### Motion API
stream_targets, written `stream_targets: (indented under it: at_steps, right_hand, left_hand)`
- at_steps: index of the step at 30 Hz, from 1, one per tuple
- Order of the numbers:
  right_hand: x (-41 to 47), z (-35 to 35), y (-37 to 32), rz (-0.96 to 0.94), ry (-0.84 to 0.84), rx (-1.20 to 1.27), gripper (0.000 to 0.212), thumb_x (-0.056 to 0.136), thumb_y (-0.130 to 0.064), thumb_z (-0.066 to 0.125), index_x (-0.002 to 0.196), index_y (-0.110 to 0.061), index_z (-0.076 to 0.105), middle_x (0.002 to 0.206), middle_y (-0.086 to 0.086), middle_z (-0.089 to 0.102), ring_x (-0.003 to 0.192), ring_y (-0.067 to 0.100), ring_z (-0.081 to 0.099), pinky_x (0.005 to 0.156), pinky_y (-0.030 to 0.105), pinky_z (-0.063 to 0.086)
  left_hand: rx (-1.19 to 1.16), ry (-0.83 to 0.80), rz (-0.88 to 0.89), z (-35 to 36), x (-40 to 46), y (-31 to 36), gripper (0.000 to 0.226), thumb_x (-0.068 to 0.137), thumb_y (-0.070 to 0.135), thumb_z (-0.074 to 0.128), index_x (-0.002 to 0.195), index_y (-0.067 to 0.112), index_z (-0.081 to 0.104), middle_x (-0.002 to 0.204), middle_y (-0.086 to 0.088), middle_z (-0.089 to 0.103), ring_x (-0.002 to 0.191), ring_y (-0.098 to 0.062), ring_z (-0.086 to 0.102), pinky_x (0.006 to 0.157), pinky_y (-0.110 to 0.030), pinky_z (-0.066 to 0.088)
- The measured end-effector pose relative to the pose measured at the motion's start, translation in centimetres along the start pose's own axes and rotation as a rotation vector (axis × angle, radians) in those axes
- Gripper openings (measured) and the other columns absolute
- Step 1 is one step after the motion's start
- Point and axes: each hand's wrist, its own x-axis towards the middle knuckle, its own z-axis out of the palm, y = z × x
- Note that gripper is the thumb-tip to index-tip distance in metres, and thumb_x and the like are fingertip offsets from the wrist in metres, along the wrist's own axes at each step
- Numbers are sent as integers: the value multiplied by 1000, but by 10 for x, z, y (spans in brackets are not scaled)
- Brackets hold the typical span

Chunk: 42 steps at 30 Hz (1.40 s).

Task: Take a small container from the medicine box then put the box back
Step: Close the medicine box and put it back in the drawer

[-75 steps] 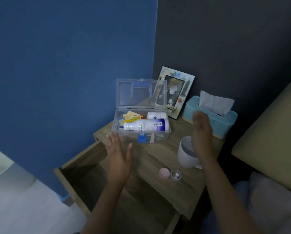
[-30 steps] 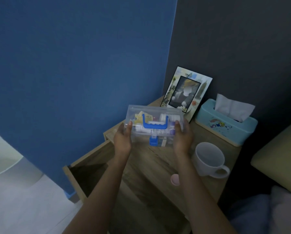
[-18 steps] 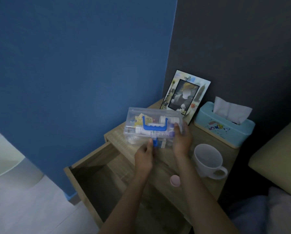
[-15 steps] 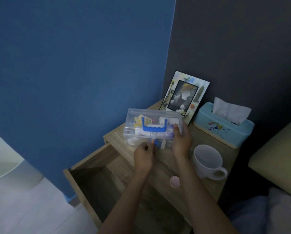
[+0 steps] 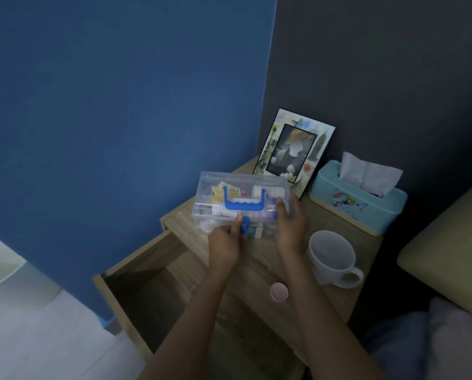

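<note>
The clear plastic medicine box (image 5: 215, 185) with a blue handle sits on the wooden nightstand (image 5: 259, 259), its lid down. White bottles and yellow packets show through the lid. My left hand (image 5: 225, 242) pinches the blue latch (image 5: 245, 225) at the box's front. My right hand (image 5: 289, 226) grips the box's right end. A small pink-lidded container (image 5: 279, 291) lies on the nightstand near my right forearm, apart from the box.
The nightstand drawer (image 5: 136, 294) is pulled open on the left, below the box. A white mug (image 5: 333, 260) stands right of my hands. A picture frame (image 5: 292, 149) and a teal tissue box (image 5: 358, 198) stand against the dark wall. A bed edge is at the right.
The box's lid went from standing open to down. My left hand moved from the box's left end to the front latch. My right hand stays on the right end.
</note>
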Motion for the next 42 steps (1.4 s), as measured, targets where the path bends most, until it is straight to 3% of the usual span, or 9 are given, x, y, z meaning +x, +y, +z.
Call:
stream_targets:
  at_steps: [8,12,15,19,23,28,31,36,42]
  right_hand:
    - [4,-1,0,51,-23,26,12,95,-24,55,105,-28,60,84,-15,64,73,0,62,62,20,50]
    - [20,-4,-10,222,-17,43,26,88,-23,65,110,-13,56,112,9,67,81,17,66,60,25,50]
    - [39,-3,-25,371,-20,-13,67,84,-49,64,136,-11,45,134,12,57,106,28,64,81,36,54]
    - [55,1,-34,509,-151,-64,66,90,-56,50,130,-3,54,126,18,62,108,34,65,74,37,55]
    - [49,2,-36,582,-200,-52,54,97,-48,43,122,-2,58,122,22,65,108,37,64,99,50,49]
    - [15,0,-44,607,-169,22,51,101,-45,31,126,-7,55,113,16,66,88,31,66,81,44,55]
    - [-23,0,-51,645,-99,0,58,98,-53,29,121,-9,60,112,14,67,95,32,67,88,45,56]
    - [-110,5,-72,637,59,117,40,98,-51,34,77,-24,55,82,3,65,77,20,67,81,42,58]
    - [-187,12,-68,692,126,255,36,96,-52,38,96,-21,55,83,-2,63,75,11,64,64,28,52]
  left_hand:
    - [-40,-224,-53,-6,-1,0,64,95,60,24,76,15,65,73,-6,68,71,-18,64,71,-31,50]
    - [344,307,69,-38,3,24,68,80,79,15,60,25,50,57,5,56,57,-12,56,50,-24,35]
    - [250,515,161,-61,25,43,54,82,73,36,76,22,54,76,2,62,74,-17,60,56,-26,38]
    - [234,269,36,-64,67,48,71,91,57,46,133,1,48,136,-18,54,127,-31,50,101,-37,40]
    - [-8,-35,-141,-62,83,41,65,94,51,44,133,0,52,140,-17,53,128,-31,50,97,-30,38]
    - [58,-81,-91,-80,80,46,64,95,52,43,138,5,49,145,-12,49,133,-28,46,111,-35,35]
    - [98,-73,-97,-101,69,53,64,92,55,46,132,6,57,138,-11,57,126,-28,53,108,-36,41]
    - [104,-66,-100,-144,39,58,56,85,60,54,109,12,70,117,-5,67,93,-16,60,80,-24,41]
    - [66,-80,-97,-190,-4,33,50,83,57,61,109,16,68,109,1,64,92,-13,63,81,-23,47]
